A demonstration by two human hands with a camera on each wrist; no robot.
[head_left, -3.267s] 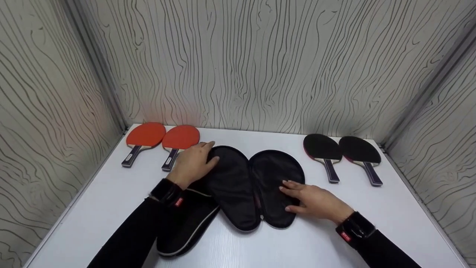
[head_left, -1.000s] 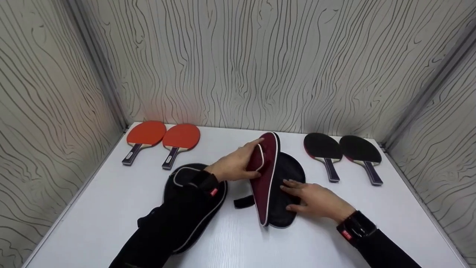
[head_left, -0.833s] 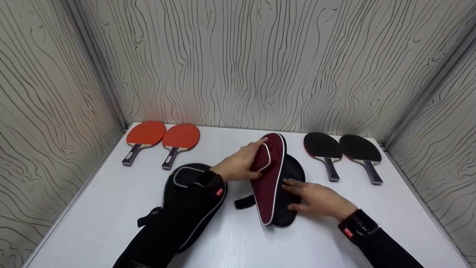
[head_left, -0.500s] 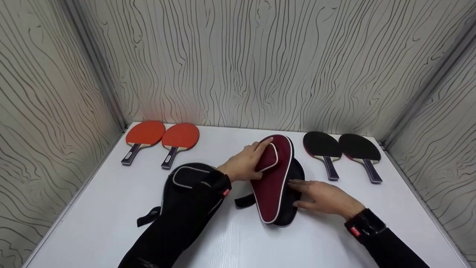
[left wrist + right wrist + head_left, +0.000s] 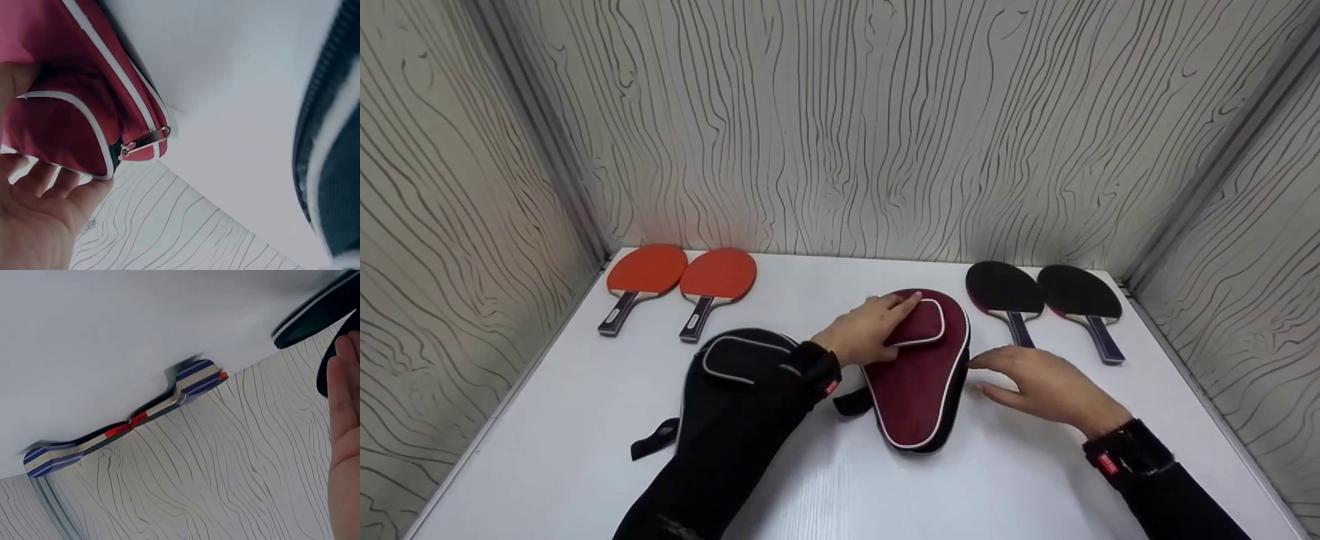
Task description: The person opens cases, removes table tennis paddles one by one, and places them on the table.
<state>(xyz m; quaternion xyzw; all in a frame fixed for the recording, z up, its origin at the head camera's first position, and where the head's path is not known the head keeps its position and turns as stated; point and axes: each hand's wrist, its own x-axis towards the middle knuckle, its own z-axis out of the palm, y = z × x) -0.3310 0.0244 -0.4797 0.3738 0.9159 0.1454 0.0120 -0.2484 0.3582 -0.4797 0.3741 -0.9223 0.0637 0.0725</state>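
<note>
Your left hand (image 5: 864, 332) lies flat on the soft, light maroon fabric paddle case with white piping (image 5: 919, 382), folded shut mid-desk (image 5: 1035, 480), your right hand (image 5: 1046, 386) relaxed beside it; it looks floppy, so grip its piped rim.

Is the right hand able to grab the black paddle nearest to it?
Probably yes. The right hand hovers open beside the dark red paddle case, and the nearest black table tennis paddle lies just beyond its fingertips with only bare white table between.
</note>
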